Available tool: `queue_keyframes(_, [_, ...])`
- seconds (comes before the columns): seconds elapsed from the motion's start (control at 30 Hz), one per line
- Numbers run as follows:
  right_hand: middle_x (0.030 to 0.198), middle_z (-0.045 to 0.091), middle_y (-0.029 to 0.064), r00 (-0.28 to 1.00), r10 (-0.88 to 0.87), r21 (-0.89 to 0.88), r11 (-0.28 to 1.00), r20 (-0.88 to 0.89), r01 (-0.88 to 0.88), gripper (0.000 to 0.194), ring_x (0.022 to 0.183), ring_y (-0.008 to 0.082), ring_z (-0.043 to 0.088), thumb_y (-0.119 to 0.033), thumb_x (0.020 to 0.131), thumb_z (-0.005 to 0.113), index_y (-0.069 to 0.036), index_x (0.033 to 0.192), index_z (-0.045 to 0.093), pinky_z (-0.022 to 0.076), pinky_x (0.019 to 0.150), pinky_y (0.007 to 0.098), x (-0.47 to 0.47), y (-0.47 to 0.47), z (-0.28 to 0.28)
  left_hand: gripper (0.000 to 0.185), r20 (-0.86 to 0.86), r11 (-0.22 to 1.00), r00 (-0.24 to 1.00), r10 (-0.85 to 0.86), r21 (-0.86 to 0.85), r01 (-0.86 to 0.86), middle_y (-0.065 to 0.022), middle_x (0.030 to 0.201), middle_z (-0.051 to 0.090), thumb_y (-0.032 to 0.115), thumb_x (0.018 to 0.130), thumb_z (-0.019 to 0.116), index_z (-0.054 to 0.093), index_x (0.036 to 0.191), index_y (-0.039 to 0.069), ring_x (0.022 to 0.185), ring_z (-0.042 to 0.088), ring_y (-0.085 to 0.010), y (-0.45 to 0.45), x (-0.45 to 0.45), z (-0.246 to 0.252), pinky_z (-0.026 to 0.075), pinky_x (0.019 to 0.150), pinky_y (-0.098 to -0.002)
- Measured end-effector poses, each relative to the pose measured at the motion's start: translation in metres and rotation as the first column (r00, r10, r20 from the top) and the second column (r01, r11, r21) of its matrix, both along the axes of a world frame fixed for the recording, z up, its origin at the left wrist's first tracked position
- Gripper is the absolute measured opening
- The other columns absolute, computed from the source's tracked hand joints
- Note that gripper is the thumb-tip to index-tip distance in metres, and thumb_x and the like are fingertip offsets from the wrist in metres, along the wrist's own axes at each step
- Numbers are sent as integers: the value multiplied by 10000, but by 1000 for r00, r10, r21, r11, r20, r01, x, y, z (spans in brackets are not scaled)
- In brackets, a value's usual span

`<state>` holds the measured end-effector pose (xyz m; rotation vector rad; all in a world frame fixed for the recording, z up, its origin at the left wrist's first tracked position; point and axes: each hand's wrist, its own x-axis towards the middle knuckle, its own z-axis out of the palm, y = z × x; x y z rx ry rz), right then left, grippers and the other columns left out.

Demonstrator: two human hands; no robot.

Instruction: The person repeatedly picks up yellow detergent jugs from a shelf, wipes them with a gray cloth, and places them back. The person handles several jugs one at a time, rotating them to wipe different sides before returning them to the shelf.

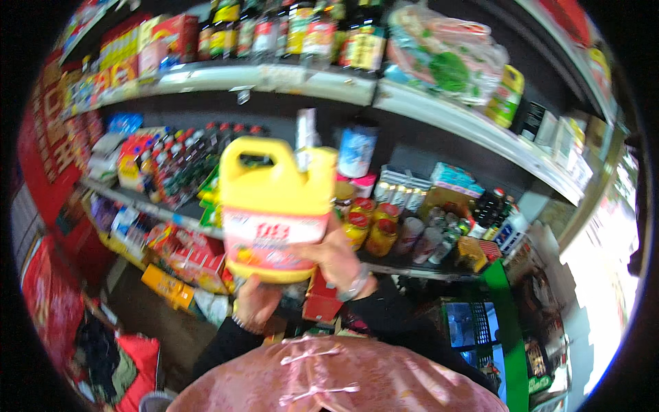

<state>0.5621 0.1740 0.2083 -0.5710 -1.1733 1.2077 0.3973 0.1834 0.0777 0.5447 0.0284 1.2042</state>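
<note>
A yellow plastic jug (278, 206) with a moulded handle and a pink and white label is held upright in front of the shelves. My right hand (337, 255) grips its lower right side, fingers over the label, with a bracelet at the wrist. Under the jug's bottom left edge, my left hand (257, 304) supports the base, also with a bracelet. The jug hides part of the middle shelf, and motion blurs its print.
Glass bottles (314, 33) line the upper shelf (221, 80). On the middle shelf, jars with red lids (381, 234) and small dark bottles (180, 159) flank the jug. A red box (322, 298) is below, and a green crate (507, 319) stands lower right.
</note>
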Motion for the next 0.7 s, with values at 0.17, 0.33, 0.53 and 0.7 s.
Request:
queue_keyframes(0.17, [1301, 549, 107, 985, -81, 112, 992, 150, 65, 837, 1211, 220, 539, 40, 652, 823, -41, 1368, 396, 457, 1020, 369, 22, -10, 10, 696, 58, 985, 990, -132, -107, 138, -56, 1396, 528, 265, 811, 767, 441, 1405, 109, 1299, 465, -248, 10, 13, 5, 320, 1111, -456])
queue_keyframes(0.33, [1300, 551, 118, 977, -140, 99, 987, 159, 126, 806, 1213, 224, 543, 21, 687, 821, -19, 1365, 386, 450, 1025, 371, 37, -19, 16, 691, 59, 977, 979, -197, -77, 201, -58, 1385, 532, 284, 799, 779, 457, 1388, 118, 1294, 461, -264, 10, 31, 13, 337, 1083, -482])
queue_keyframes(0.53, [1296, 553, 123, 959, -258, 160, 958, 114, 239, 813, 1190, 224, 560, 24, 678, 825, -13, 1361, 384, 462, 1010, 367, 44, -27, 12, 707, 103, 961, 960, -261, -69, 269, -42, 1388, 536, 367, 813, 763, 454, 1393, 108, 1303, 456, -238, 18, 51, 15, 309, 1106, -449])
queue_keyframes(0.7, [1304, 531, 100, 936, -329, 155, 938, 125, 309, 862, 1221, 195, 515, -58, 673, 870, -18, 1370, 364, 427, 1037, 357, 52, -31, 9, 726, 137, 955, 947, -291, -12, 295, -58, 1403, 523, 370, 804, 770, 448, 1397, 103, 1312, 461, -261, 21, 62, 18, 321, 1121, -471])
